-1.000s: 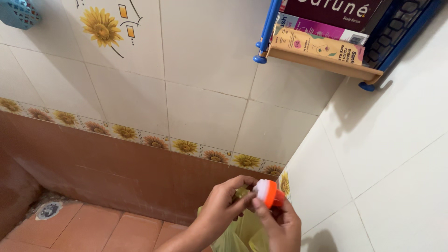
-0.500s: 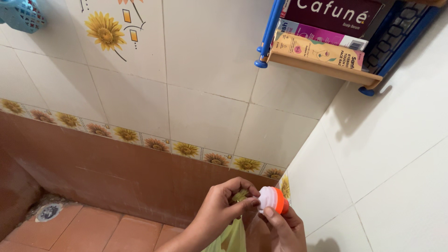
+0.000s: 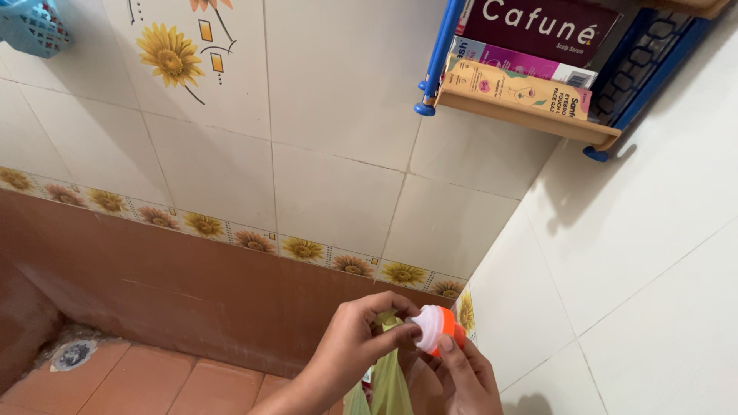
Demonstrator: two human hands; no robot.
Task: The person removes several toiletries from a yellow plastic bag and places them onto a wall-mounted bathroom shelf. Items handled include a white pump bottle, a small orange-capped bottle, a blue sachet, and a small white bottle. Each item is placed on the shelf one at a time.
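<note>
right hand (image 3: 461, 376) fingers clamped on small orange-white cap (image 3: 432, 329); left hand (image 3: 361, 338) pinches its white end. looks light, rigid, smooth; best gripped round the rim.

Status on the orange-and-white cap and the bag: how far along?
Done: nothing looks finished yet. In hand: the right hand holds the orange-and-white cap, while the left hand pinches the top of the yellow-green plastic bag right beside it. Left: cap and bag are both held in the air, neither set down anywhere.
</note>
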